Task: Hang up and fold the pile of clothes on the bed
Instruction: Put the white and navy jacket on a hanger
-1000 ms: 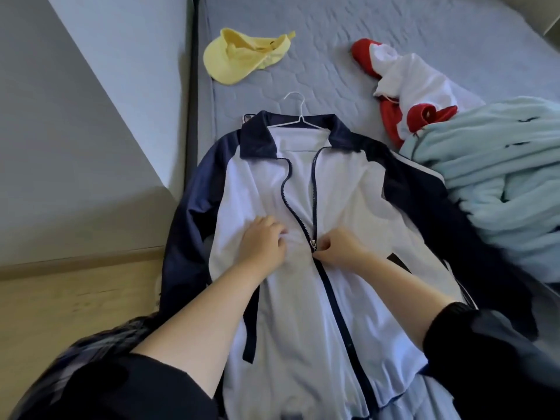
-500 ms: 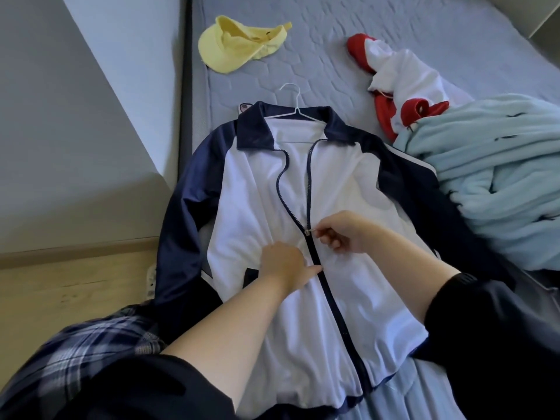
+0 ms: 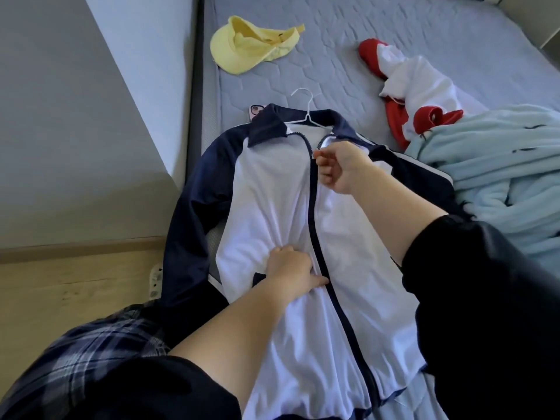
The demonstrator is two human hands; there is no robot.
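One bed (image 3: 394, 40), jacket (image 3: 272, 192) flat on it over its hanger (image 3: 306, 110), zipping step nearly done. My left hand (image 3: 291, 268) grips the white front, my right hand (image 3: 342, 168) pinches the zip pull (image 3: 316, 153) near the collar. Next, I'd lift by the hook.

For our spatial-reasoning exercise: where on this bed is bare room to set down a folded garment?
Bare mattress lies between the yellow cap and the red-and-white garment, and beyond both. Crowded: the near right, where light blue fleece meets the jacket.
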